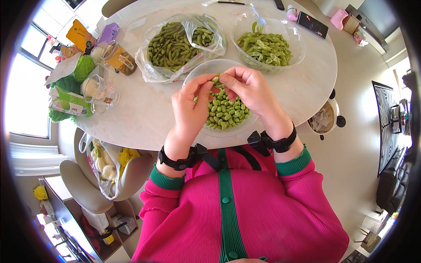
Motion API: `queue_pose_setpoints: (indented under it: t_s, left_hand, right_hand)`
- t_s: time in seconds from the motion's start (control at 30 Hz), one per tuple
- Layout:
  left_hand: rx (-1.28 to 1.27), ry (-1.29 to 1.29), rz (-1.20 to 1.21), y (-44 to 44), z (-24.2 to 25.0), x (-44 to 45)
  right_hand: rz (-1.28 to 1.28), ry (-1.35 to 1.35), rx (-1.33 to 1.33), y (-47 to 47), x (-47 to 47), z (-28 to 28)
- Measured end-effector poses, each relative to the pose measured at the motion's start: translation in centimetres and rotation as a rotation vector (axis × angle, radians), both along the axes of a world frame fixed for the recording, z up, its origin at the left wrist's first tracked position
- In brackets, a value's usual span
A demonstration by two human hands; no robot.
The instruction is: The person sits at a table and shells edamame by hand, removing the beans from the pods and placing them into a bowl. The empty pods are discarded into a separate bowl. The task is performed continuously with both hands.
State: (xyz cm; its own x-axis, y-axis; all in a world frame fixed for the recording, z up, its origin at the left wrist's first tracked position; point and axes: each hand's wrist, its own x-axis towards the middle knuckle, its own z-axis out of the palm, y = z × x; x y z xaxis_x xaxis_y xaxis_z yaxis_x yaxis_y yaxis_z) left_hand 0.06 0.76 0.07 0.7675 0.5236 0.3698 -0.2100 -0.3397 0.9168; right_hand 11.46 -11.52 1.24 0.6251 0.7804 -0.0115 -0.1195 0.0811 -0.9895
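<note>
Over a clear bowl of shelled green soybeans, my left hand and my right hand meet at the fingertips. Between them they pinch a small green edamame pod. Both wrists wear black straps. Behind the left hand lies an open plastic bag full of unshelled edamame pods. Beyond my right hand stands a second clear bowl with split, pale green pods in it.
Left on the round table are a glass pitcher, a glass cup, a green carton and green net bundles. A smartphone lies at the back right. A chair holds a bag of vegetables; a bin stands right.
</note>
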Motion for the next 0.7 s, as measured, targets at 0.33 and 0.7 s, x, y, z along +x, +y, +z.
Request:
queue_pose_setpoints:
  t_s: [0.33, 0.7]
  left_hand:
    - [-0.744, -0.076, -0.201, 1.1, -0.4, 0.6]
    - [-0.936, -0.075, -0.353, 2.2, -0.9, 0.2]
  right_hand:
    - [-0.159, -0.428, -0.039, -0.5, 0.5, 0.6]
    - [-0.661, -1.241, -0.529, -2.1, 8.8, 1.0]
